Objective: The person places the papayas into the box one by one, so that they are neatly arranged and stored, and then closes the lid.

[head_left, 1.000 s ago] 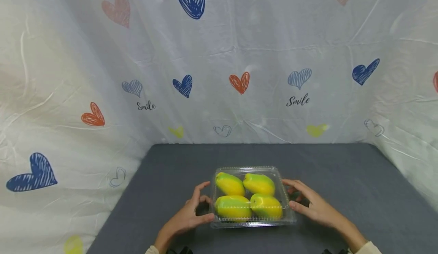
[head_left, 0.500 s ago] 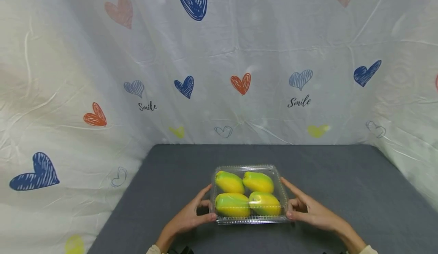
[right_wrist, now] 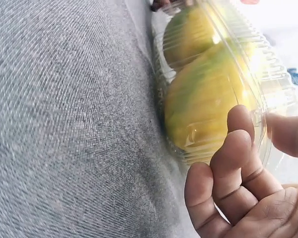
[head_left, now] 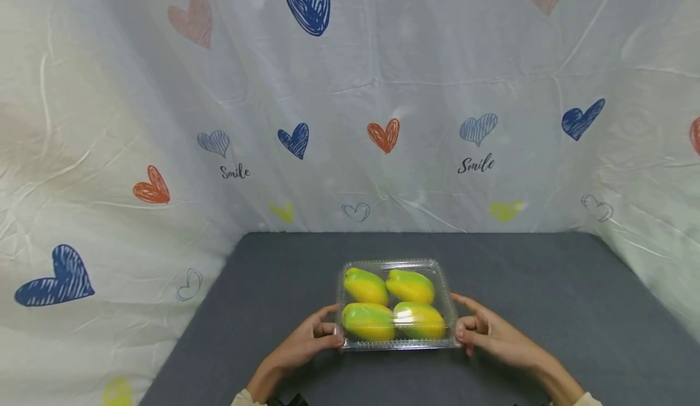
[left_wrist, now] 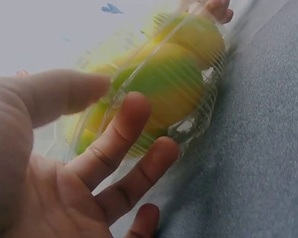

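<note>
A clear plastic clamshell container [head_left: 398, 344] with several green-and-yellow mangoes [head_left: 368, 321] inside sits in front of me on the dark grey cloth, its lid down. My left hand [head_left: 306, 340] holds its left edge near the front corner. The left wrist view shows the thumb above the rim and the index finger below, other fingers spread. At the opposite edge, my right hand [head_left: 499, 337] pinches the rim between thumb and fingers. In the right wrist view, the curled fingers [right_wrist: 232, 151] lie along the container's ribbed side.
A dark grey cloth [head_left: 273, 272] covers the table. Behind and at both sides hangs a pale curtain [head_left: 339, 102] printed with hearts and the word "Smile".
The container has shifted slightly away from me. My right hand has come in from beside it to pinch the rim, and my left fingers have drawn closer on the left edge.
</note>
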A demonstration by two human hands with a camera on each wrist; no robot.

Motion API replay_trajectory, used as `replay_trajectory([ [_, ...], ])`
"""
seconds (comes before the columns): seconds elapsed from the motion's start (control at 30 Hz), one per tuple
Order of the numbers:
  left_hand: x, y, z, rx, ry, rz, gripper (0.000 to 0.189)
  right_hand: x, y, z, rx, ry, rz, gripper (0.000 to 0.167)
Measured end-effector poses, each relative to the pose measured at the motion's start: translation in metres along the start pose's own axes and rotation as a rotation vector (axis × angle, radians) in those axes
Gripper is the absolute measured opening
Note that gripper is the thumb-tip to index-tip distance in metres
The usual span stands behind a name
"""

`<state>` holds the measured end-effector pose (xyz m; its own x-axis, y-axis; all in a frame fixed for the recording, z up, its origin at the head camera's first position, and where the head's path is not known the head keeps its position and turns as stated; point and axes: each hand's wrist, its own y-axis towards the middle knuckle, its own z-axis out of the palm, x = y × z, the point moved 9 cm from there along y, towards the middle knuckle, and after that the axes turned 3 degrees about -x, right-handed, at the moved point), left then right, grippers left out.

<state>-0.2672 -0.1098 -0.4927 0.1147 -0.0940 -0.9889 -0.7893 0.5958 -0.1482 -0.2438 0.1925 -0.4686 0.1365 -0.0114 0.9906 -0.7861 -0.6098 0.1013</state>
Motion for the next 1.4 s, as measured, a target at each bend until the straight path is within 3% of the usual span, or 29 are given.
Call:
replay_trajectory([
  [0.13,0.000,-0.001,-0.001,-0.046,0.024,-0.031,0.072,-0.003,-0.001,0.000,-0.001,-0.011,0.030,0.071],
  [0.27,-0.001,-0.002,-0.002,-0.087,0.051,-0.058,0.051,-0.008,-0.002,-0.004,-0.037,-0.031,0.113,0.062],
  [0.43,-0.003,-0.002,-0.002,-0.081,0.058,-0.050,0.025,-0.012,-0.004,-0.007,-0.063,-0.055,0.175,0.037],
  [0.53,-0.002,-0.001,-0.001,-0.072,0.043,-0.050,0.014,-0.015,-0.005,-0.007,-0.056,-0.053,0.193,0.038],
  [0.67,-0.001,0.000,0.001,-0.059,0.036,-0.047,0.014,-0.016,-0.005,-0.006,-0.063,-0.022,0.214,0.039],
  [0.87,0.001,0.001,0.002,-0.062,0.031,-0.042,0.012,-0.015,-0.006,-0.003,-0.072,0.034,0.206,0.025],
  [1.13,0.001,0.001,0.001,-0.105,0.009,-0.071,0.009,-0.014,-0.005,-0.002,-0.118,-0.019,0.202,0.022],
  [1.4,-0.001,0.002,0.003,-0.094,-0.043,-0.039,0.009,-0.016,-0.003,0.002,-0.126,0.120,0.187,0.010],
])
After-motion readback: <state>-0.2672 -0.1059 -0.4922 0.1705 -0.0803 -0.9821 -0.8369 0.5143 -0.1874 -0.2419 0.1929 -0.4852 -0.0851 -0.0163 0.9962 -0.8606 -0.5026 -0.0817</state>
